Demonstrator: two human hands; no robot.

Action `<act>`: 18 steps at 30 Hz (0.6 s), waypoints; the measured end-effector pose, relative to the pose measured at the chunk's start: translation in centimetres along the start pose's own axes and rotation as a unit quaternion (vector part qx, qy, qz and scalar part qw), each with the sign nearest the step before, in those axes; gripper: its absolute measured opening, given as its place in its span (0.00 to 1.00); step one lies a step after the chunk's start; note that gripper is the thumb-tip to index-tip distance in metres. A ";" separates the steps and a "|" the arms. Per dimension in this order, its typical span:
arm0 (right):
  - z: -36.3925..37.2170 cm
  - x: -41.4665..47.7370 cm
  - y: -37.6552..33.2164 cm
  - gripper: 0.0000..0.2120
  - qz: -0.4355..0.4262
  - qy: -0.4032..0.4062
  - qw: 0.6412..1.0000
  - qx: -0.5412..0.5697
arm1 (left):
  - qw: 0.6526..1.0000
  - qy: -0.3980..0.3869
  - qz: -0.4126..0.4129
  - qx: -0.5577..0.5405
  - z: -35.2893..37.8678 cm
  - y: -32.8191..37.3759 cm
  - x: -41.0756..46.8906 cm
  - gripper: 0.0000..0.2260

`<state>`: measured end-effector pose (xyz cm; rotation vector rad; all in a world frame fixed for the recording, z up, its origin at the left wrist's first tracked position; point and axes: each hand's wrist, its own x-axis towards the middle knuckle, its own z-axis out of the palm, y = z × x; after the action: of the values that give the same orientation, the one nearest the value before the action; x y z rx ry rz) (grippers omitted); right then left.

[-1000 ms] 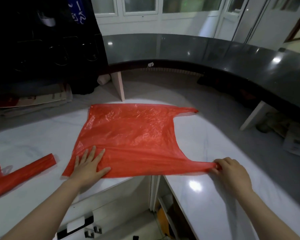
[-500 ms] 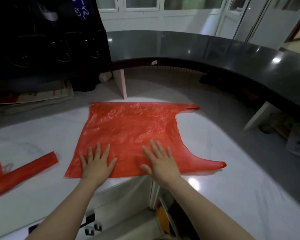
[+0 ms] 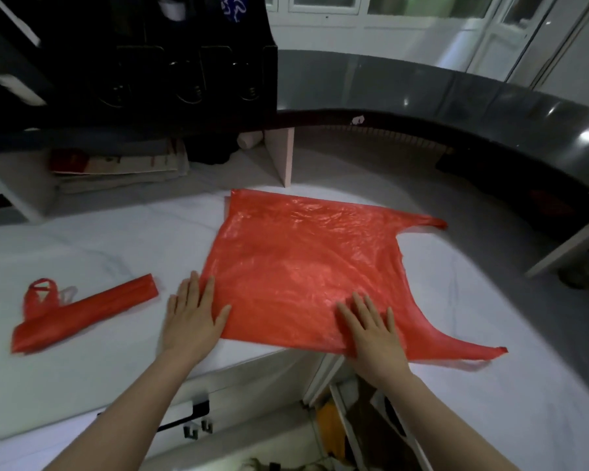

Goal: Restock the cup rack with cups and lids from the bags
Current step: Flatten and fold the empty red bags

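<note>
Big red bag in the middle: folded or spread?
Spread flat. The red bag lies unfolded on the counter, both handles out to the right.

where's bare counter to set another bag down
Bare white counter lies behind the folded red bag, bordered by the paper stack and the flat red bag. More lies right of the flat bag's handles. Crowded: the near edge, where left hand and right hand lie flat.

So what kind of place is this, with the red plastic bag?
Probably the staff side of a café or shop counter: a curved dark raised counter ledge, a white marble-look worktop below it, and a black compartmented rack.
</note>
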<state>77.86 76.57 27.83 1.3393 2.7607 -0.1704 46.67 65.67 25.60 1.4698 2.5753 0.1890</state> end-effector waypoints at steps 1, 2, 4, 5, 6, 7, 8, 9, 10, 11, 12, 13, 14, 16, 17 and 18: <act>-0.3 -0.7 -0.2 0.39 -0.005 0.036 0.999 0.007 | 1.000 0.009 0.020 -0.010 0.0 -0.2 -0.2 0.32; -0.5 -1.3 -0.2 0.33 -0.016 0.076 0.997 0.016 | 0.998 0.016 0.048 -0.021 0.0 -0.4 -0.5 0.32; -0.4 -2.5 0.5 0.24 -0.040 0.161 0.986 0.011 | 0.991 0.011 0.127 -0.038 -0.1 -1.1 -0.9 0.33; -0.5 -2.9 0.8 0.20 -0.044 0.189 0.981 0.008 | 0.984 0.003 0.171 -0.042 -0.2 -1.5 -1.2 0.34; -0.8 -3.0 1.1 0.17 -0.043 0.214 0.976 0.006 | 0.976 -0.008 0.211 -0.043 -0.3 -1.7 -1.4 0.36; -1.2 -3.1 1.4 0.14 -0.040 0.233 0.972 0.006 | 0.969 -0.017 0.244 -0.042 -0.5 -1.9 -1.6 0.37; -1.5 -3.1 1.7 0.11 -0.035 0.250 0.968 0.006 | 0.962 -0.020 0.267 -0.041 -0.6 -2.0 -1.8 0.38; -1.9 -3.2 2.0 0.10 -0.028 0.261 0.965 0.007 | 0.958 -0.018 0.283 -0.043 -0.8 -2.2 -1.9 0.38; -2.3 -3.2 2.2 0.11 -0.017 0.266 0.964 0.010 | 0.955 -0.004 0.294 -0.045 -1.1 -2.3 -2.0 0.38; -2.7 -3.2 2.4 0.13 -0.004 0.269 0.963 0.012 | 0.950 0.022 0.307 -0.056 -1.4 -2.2 -2.1 0.35; -3.0 -3.2 2.6 0.16 0.008 0.272 0.962 0.012 | 0.943 0.054 0.319 -0.079 -1.7 -2.2 -2.1 0.29; -3.3 -3.1 2.7 0.17 0.017 0.278 0.960 0.010 | 0.935 0.093 0.325 -0.103 -1.8 -2.2 -2.1 0.22; -3.5 -3.0 2.8 0.17 0.025 0.287 0.957 0.005 | 0.931 0.131 0.312 -0.139 -2.0 -2.0 -2.0 0.16; -3.8 -2.7 3.1 0.15 0.052 0.320 0.946 0.000 | 0.928 0.146 0.220 -0.264 -2.8 -1.5 -1.9 0.10; -3.9 -2.6 3.1 0.15 0.073 0.340 0.937 0.008 | 0.920 0.129 0.158 -0.335 -3.3 -1.2 -1.7 0.09; -3.7 -2.6 3.1 0.17 0.093 0.364 0.927 0.022 | 0.910 0.113 0.102 -0.386 -3.7 -1.0 -1.3 0.08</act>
<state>81.84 76.90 31.61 1.9956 3.1546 0.3551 45.72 63.91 29.13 1.4160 2.0544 1.3001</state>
